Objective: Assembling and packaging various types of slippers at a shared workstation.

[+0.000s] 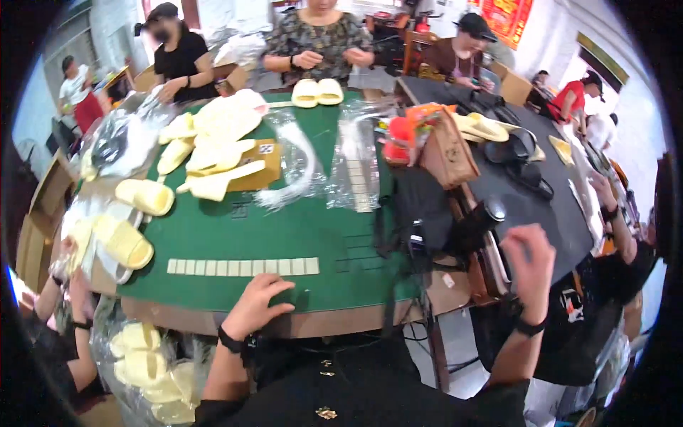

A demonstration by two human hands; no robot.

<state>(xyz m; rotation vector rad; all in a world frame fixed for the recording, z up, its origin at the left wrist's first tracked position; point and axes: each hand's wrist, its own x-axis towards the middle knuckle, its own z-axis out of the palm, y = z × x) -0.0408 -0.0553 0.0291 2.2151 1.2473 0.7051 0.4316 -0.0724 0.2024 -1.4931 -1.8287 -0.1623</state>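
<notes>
My left hand rests by the near edge of the green table cover, thumb stretched out and fingers bent, holding nothing I can see. Just beyond it lies a straight row of pale rectangles, side by side like a strip of labels. My right hand is raised at the right, fingers curved and apart, with nothing visible in it. Close to it is a black cylindrical bottle with a shiny end, leaning over a brown box-like edge. Against the bottle sits a black bag.
Pale yellow slippers and a slipper pile cover the left side. Clear plastic bags lie mid-table. A brown box and red container stand right, near black sandals. Co-workers sit around, including opposite.
</notes>
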